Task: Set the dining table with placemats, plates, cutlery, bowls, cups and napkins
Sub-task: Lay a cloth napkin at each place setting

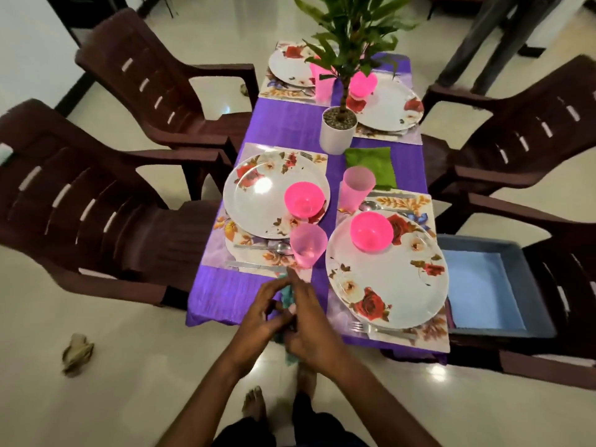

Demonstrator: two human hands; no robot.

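Observation:
Both my hands hold a small teal napkin (287, 297) over the near edge of the purple table (290, 124). My left hand (261, 312) and my right hand (308, 324) grip it together, and most of the cloth is hidden between them. Floral plates (258, 201) (396, 279) lie on placemats (222, 253), each with a pink bowl (303, 200) (371, 230). Pink cups (308, 245) (357, 185) stand beside them. A fork (380, 329) lies near the right plate. A green napkin (372, 166) lies mid-table. Two more settings sit at the far end.
A potted plant in a white pot (337, 132) stands mid-table. Brown plastic chairs (96, 201) (516, 124) flank both sides. A grey-blue tub (490, 285) rests on the near right chair. A crumpled object (77, 353) lies on the floor at left.

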